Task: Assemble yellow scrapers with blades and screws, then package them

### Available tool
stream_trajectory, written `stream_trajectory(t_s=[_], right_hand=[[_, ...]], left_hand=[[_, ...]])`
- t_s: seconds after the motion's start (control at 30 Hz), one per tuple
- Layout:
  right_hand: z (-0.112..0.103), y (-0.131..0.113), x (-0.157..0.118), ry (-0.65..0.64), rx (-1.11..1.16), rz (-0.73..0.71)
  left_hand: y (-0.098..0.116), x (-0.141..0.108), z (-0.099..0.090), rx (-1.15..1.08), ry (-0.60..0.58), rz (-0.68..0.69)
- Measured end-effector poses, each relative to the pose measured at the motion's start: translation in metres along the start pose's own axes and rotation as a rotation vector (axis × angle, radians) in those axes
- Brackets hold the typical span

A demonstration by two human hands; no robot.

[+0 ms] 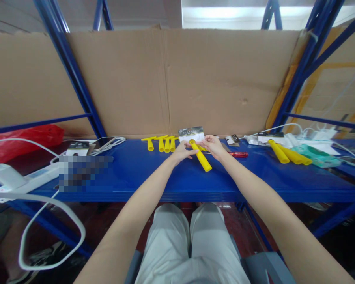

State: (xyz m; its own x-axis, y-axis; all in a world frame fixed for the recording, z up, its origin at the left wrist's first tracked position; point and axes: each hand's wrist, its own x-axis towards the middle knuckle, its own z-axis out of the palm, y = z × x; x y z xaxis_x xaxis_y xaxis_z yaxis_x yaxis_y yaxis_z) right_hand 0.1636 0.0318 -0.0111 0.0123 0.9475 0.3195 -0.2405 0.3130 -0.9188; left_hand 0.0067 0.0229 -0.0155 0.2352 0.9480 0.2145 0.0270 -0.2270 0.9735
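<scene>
Yellow T-handle (202,159) is flanked by left hand (182,152) and right hand (215,146), both kinda half-curled; actual grip can't be told. Four similar handles (167,146) are lined up leftward.

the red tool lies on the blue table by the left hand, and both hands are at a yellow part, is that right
Not quite: the head view shows the red tool on the blue table by the right hand, not the left hand. Both hands are indeed at a yellow part.

No text or label can be read.
</scene>
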Motion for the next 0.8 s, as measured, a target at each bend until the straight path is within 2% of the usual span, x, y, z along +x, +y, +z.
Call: stream_trajectory(t_s=[0.33,0.43,0.63,0.8], right_hand=[[0.001,-0.002,-0.002,-0.039,0.006,0.012],[-0.001,-0.001,0.0,0.005,-0.027,0.006],[-0.001,-0.003,0.002,0.153,-0.056,0.016],[0.001,-0.004,0.001,0.192,-0.068,0.062]], left_hand=[[-0.004,0.005,0.004,-0.051,-0.046,0.022],[0.0,0.001,0.005,-0.013,-0.042,0.002],[0.007,-0.006,0.004,-0.038,-0.158,-0.02],[0.009,-0.006,0.002,-0.034,-0.19,0.006]])
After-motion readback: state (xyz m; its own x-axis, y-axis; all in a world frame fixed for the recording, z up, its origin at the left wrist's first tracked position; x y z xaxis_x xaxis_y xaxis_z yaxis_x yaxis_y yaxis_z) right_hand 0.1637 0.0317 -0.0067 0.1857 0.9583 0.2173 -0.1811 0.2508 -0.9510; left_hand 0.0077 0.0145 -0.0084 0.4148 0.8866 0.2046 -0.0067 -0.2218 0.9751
